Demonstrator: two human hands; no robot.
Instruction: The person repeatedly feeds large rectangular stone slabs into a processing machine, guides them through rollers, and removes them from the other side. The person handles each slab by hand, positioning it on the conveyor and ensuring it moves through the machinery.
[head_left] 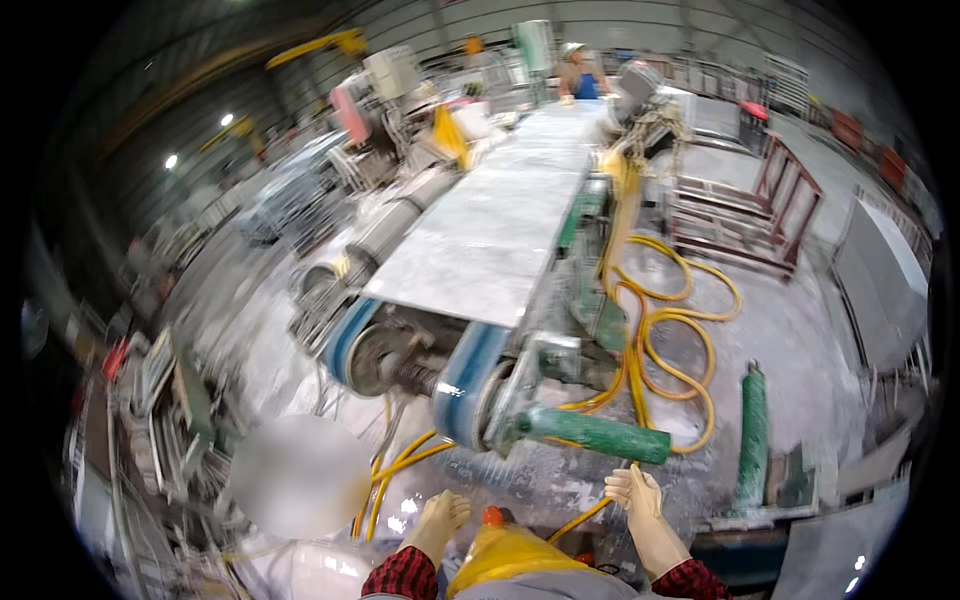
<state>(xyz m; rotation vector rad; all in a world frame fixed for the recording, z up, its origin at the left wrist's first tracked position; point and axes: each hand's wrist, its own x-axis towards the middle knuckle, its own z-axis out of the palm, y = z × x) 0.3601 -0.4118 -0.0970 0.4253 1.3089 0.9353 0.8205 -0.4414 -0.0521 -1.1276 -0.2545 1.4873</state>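
Observation:
Both of my hands wear pale cream gloves below red-and-black checked sleeves. My left hand hangs low left of the middle with its fingers loosely bent, and I see nothing in it. To the right, my right hand is raised just below a green roller, apart from it. Its fingers are half bent and I see nothing in them. A yellow hose passes behind this hand. Ahead, a long pale stone slab lies on a conveyor with blue belts. My yellow apron shows between my arms.
Yellow hoses coil on the wet floor right of the conveyor. Beyond them stands a dark red metal rack. A green cylinder stands at the right. Across the slab is a person in a white helmet. A blurred spot hides part of the lower left.

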